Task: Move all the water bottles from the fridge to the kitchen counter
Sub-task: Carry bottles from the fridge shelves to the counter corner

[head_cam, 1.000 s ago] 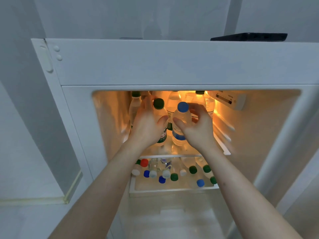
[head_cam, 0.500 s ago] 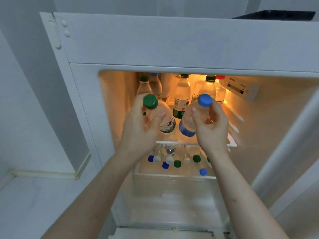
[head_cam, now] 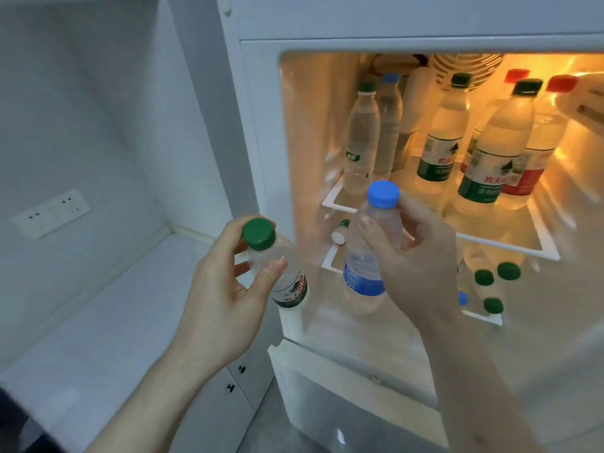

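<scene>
White tiled wall point(head_cam: 81, 103) with a socket strip point(head_cam: 52, 212), white cabinet doors point(head_cam: 228, 397) with dark knobs, grey floor point(head_cam: 271, 429)

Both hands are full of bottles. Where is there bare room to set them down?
The white kitchen counter, between the wall and the open fridge, is bare. The upper glass fridge shelf is crowded with bottles.

Six bottles point(head_cam: 496, 152) are standing on the upper shelf point(head_cam: 510, 246): three are wearing green caps, two red and one blue. In front of that shelf two hands are each holding one bottle: the left hand point(head_cam: 215, 299) is gripping a green-capped bottle point(head_cam: 291, 289), and the right hand point(head_cam: 415, 256) a blue-capped bottle point(head_cam: 361, 282). Below the shelf six caps point(head_cam: 509, 271) are showing: four green, one blue, one white.
</scene>
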Action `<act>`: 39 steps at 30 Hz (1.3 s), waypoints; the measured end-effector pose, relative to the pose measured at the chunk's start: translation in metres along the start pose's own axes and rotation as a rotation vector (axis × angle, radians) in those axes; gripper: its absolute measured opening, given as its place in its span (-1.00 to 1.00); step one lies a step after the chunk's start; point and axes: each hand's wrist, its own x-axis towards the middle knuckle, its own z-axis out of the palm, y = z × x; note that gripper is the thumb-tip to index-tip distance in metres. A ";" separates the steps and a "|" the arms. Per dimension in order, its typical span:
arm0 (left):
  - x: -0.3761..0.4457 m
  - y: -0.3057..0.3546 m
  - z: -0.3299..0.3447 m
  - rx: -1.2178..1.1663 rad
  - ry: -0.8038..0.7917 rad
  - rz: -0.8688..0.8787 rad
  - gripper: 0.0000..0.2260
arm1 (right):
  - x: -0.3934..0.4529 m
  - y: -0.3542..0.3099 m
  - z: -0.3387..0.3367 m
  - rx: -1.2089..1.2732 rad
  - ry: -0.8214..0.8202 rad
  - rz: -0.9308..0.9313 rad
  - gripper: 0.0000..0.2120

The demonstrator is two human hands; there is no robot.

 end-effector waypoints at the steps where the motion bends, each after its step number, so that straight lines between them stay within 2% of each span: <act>1: -0.014 -0.003 -0.008 0.031 0.031 -0.039 -0.74 | -0.008 0.000 0.011 0.032 -0.043 0.011 -0.84; 6: -0.080 -0.015 -0.060 0.146 0.151 -0.210 -0.75 | -0.055 -0.011 0.068 0.189 -0.278 0.100 -0.85; 10: -0.132 -0.016 -0.101 0.231 0.262 -0.310 -0.76 | -0.091 -0.034 0.104 0.281 -0.406 0.131 -0.92; 13: -0.178 -0.012 -0.133 0.262 0.366 -0.382 -0.75 | -0.119 -0.061 0.127 0.324 -0.529 0.156 -0.86; 21: -0.313 0.012 -0.222 0.377 0.586 -0.497 -0.75 | -0.221 -0.156 0.188 0.462 -0.772 0.128 -0.69; 28: -0.452 0.041 -0.296 0.446 0.745 -0.576 -0.78 | -0.338 -0.245 0.233 0.540 -0.999 0.124 -0.80; 39: -0.634 0.082 -0.370 0.501 1.070 -0.709 -0.83 | -0.506 -0.363 0.294 0.695 -1.327 0.063 -0.78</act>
